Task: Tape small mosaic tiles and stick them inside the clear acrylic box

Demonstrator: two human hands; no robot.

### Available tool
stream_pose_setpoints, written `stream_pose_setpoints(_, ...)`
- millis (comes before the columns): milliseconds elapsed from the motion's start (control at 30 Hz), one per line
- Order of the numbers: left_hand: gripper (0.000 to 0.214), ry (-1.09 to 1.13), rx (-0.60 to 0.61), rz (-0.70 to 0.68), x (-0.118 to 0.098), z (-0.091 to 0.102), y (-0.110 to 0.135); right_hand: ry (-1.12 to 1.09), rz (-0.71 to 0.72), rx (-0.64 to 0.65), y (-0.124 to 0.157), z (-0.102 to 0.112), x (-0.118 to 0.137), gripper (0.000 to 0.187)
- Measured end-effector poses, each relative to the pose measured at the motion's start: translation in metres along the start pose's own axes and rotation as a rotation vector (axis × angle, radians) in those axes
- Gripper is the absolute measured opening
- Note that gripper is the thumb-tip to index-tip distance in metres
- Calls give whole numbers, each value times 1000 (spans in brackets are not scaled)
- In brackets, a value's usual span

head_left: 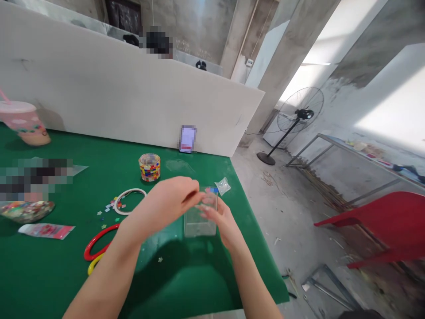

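A clear plastic box [199, 227] stands on the green tabletop in front of me. My right hand [222, 218] grips it from its right side, with thumb and fingers around the upper part. My left hand [177, 195] is closed over the box's top left, fingertips pinched near the rim; whatever they hold is hidden. A small blue piece [213, 190] shows at the top right corner, by my fingertips. Just behind the box lies a crumpled clear plastic bag [222, 186]. A jar with a colourful mosaic-like covering [150, 168] stands farther back to the left.
Left of my hands are a white tape roll [117, 204], loose coloured pieces [108, 207], red-and-yellow-handled scissors [86, 252], a pink-and-white tube [47, 231] and a pink cup [28, 124]. A phone [187, 139] leans on the white partition [133, 93]. The table's edge runs along the right.
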State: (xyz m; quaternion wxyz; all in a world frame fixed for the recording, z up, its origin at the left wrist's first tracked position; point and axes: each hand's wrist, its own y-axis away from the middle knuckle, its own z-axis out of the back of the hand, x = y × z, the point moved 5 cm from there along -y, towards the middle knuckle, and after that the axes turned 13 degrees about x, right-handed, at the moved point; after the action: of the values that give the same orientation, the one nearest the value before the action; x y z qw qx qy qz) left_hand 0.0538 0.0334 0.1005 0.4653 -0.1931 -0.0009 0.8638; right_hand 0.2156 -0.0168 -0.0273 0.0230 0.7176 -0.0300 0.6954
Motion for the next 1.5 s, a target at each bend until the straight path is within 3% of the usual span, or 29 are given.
stream_pose_setpoints(100,48,39,30,133,26,0,-4,-33,-27,-72,-17,9,-21,71)
stream_pose_setpoints(167,50,33,115,187,39,-10,5,-44,-22,-131,-22,17,-33,80)
stream_pose_setpoints(333,48,-30,382,120,39,-73,66,-87,-52,-185,-18,26,-48,88)
stream_pose_setpoints(433,48,-98,405,119,41,-112,107,-92,-73,-184,-15,25,-52,88)
stream_pose_setpoints(533,44,-147,396,142,47,-138,130,-89,-84,-167,-15,21,-56,88)
stream_pose_setpoints(867,19,-11,407,219,52,-167,124,-71,-42,-109,-17,11,-65,105)
stream_pose_setpoints(1000,20,237,355,243,55,-166,120,-45,-9,-102,-17,9,-68,108)
stream_pose_setpoints(1133,32,618,222,238,41,-140,111,-6,35,-68,-17,5,-67,108)
stream_pose_setpoints(1233,54,997,70,228,14,-107,101,23,80,-36,-16,2,-66,106)
stream_pose_setpoints(1300,56,1270,3,171,-12,-87,93,34,103,-23,-15,1,-66,105)
stream_pose_setpoints(1500,61,1820,71,-97,-77,-57,75,36,141,-18,-14,-1,-67,104)
